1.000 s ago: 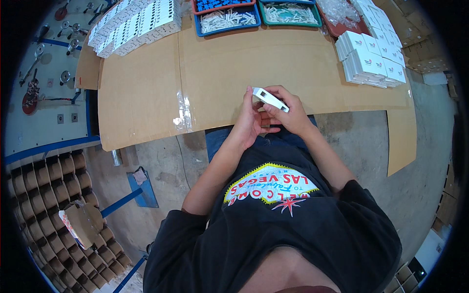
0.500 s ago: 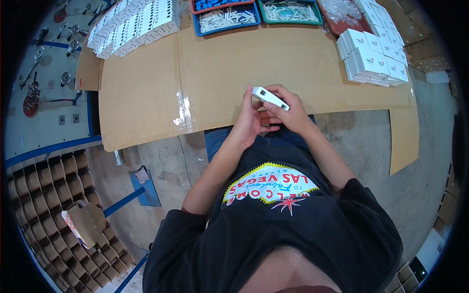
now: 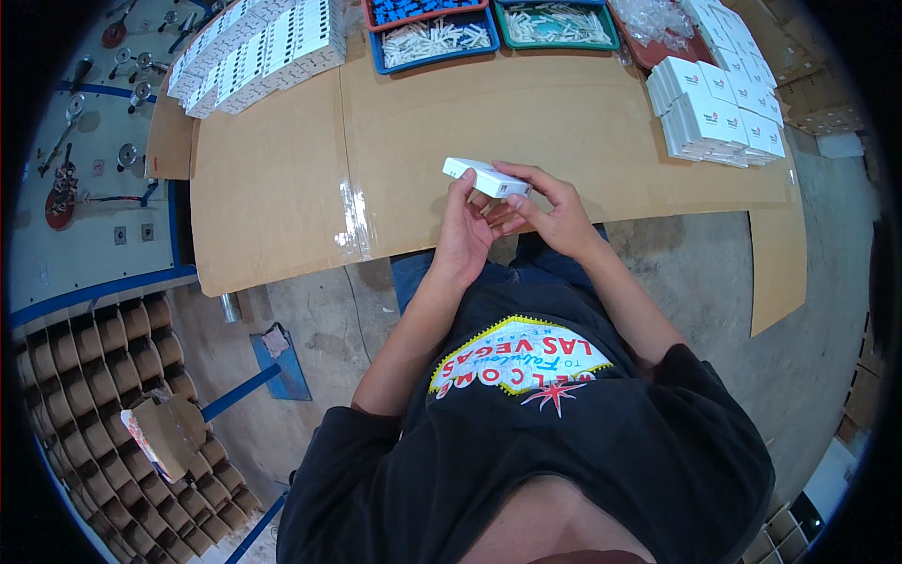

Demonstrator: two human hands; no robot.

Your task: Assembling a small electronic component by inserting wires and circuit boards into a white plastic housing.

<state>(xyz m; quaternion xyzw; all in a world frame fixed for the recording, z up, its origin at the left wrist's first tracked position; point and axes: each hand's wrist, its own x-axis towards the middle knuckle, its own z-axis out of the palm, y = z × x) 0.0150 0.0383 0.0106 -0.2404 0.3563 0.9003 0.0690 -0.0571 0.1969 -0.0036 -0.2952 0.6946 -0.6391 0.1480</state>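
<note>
You pinch the small white rectangular carton (image 3: 487, 177) between both hands above the cardboard-covered table (image 3: 282, 188); left hand (image 3: 467, 235) under, right hand (image 3: 554, 211) gripping its right end, long axis left-right.

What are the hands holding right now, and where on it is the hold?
A small white box, held by both: the left hand under its middle, the right hand at its right end, fingers over the top edge.

head cam | looks steeply down, close over cardboard-covered table (image 3: 282, 188) edge | fisheye, single view
</note>
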